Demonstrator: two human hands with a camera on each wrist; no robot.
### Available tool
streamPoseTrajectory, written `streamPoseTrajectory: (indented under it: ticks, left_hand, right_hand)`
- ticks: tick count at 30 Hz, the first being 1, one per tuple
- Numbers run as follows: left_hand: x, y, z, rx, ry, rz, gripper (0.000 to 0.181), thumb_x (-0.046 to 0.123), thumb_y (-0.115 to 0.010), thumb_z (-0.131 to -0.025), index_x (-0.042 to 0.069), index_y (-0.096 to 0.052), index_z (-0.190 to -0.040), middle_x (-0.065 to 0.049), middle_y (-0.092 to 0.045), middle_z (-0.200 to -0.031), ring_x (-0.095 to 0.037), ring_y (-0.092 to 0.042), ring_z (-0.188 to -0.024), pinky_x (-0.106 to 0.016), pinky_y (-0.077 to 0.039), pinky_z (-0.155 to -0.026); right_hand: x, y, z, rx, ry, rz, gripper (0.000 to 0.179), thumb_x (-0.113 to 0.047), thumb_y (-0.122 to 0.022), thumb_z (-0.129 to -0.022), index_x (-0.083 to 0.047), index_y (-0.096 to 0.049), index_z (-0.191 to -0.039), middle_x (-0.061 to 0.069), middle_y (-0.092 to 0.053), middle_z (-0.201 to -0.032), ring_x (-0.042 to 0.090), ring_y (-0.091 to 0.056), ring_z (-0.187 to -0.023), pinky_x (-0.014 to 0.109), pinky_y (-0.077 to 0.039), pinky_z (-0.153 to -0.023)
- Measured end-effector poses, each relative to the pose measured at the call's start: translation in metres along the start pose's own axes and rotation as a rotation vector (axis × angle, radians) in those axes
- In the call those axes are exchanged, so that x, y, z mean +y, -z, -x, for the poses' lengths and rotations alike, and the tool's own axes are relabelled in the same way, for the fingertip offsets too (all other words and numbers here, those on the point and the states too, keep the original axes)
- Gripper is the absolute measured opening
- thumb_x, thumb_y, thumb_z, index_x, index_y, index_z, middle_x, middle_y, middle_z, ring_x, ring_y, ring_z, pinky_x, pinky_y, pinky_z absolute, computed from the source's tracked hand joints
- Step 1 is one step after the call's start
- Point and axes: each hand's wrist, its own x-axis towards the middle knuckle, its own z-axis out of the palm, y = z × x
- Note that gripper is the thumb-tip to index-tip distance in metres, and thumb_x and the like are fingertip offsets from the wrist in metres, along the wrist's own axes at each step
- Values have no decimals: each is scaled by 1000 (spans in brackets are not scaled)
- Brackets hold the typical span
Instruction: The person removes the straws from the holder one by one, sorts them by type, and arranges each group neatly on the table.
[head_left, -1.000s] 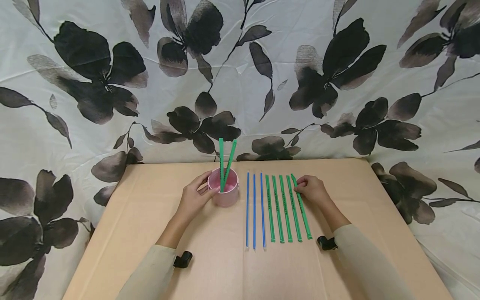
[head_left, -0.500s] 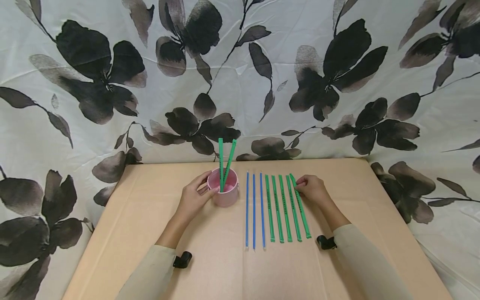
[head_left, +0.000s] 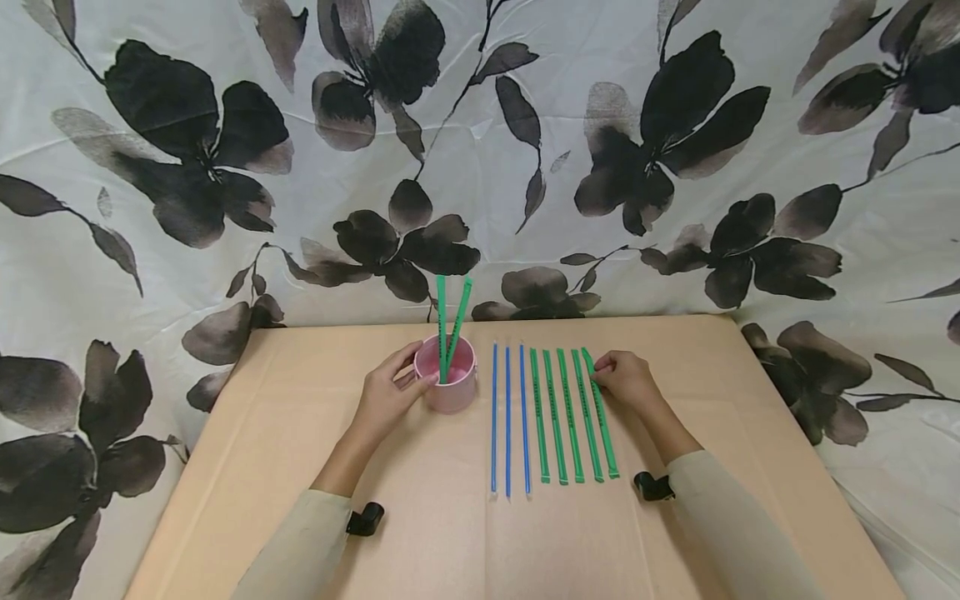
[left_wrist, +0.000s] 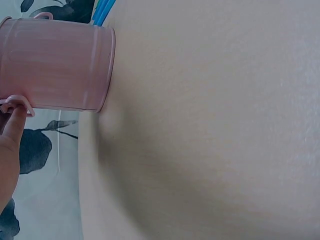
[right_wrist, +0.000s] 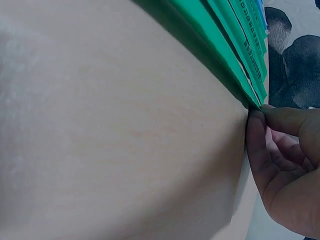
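Note:
My left hand [head_left: 390, 396] grips a small pink bucket [head_left: 452, 398] at its left side in the head view. In the left wrist view a finger lies at the loop handle [left_wrist: 17, 102] of the bucket. Two slim green wrapped sticks stand in the bucket, leaning apart. My right hand [head_left: 626, 379] pinches the upper end of the rightmost green wrapped stick [head_left: 602, 417], which lies slightly slanted on the table. Close up in the right wrist view, thumb and forefinger meet at the tip of this green stick [right_wrist: 215, 65]. Dark print shows on the neighbouring sticks.
Left of the held stick lie several more green wrapped sticks [head_left: 567, 417] in a row. Three thin blue sticks [head_left: 509, 425] lie between them and the bucket. The tan tabletop [head_left: 420, 533] ends at a floral cloth [head_left: 555, 250] behind.
The lower end of the rightmost green stick has shifted slightly left, toward its neighbour, with my right hand still at its top. My left hand and the bucket stay in place.

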Motion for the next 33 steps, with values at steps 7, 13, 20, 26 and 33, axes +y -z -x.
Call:
streamPoseTrajectory:
  ticks: [7,13,20,26,33]
  left_hand:
    - [0,2,1,-6,8,11,65,13,-82,-90,5,-54,-148,-16,-56,-149,-32,-57,-136,-27,-54,-107]
    - [0,1,0,-11,5,16,65,13,-82,-90,5,-54,-148,-15,-56,-149,-33,-56,-136,-30,-54,-107]
    - [-2,-1,0,-2,4,19,65,13,-82,-90,6,-55,-148,-15,-57,-148,-34,-56,-136,-33,-54,-107]
    - [-4,-7,-1,21,-5,15,64,13,-82,-90,6,-55,-148,-15,-58,-147,-33,-57,-135,-31,-54,-107]
    - [-8,-14,-2,47,-13,3,65,16,-82,-90,7,-55,-148,-15,-58,-148,-32,-57,-136,-28,-54,-106]
  right_hand:
    - [-1,0,5,24,-10,47,18,-10,-70,-97,4,-68,-107,10,-69,-87,16,-69,-70,24,-58,-62]
    - [-3,2,8,28,1,39,20,-12,-68,-98,4,-67,-110,11,-68,-89,16,-68,-73,25,-59,-63]
    - [-17,6,3,73,69,34,23,-18,-68,-99,0,-69,-113,12,-69,-97,22,-64,-81,27,-56,-66]
    - [-50,-2,-8,65,231,-73,27,-21,-70,-100,-3,-70,-120,15,-72,-107,26,-67,-96,27,-58,-76]
    - [-97,-26,-22,-18,354,-267,29,-19,-72,-99,-4,-69,-124,16,-73,-115,20,-71,-99,18,-60,-79]
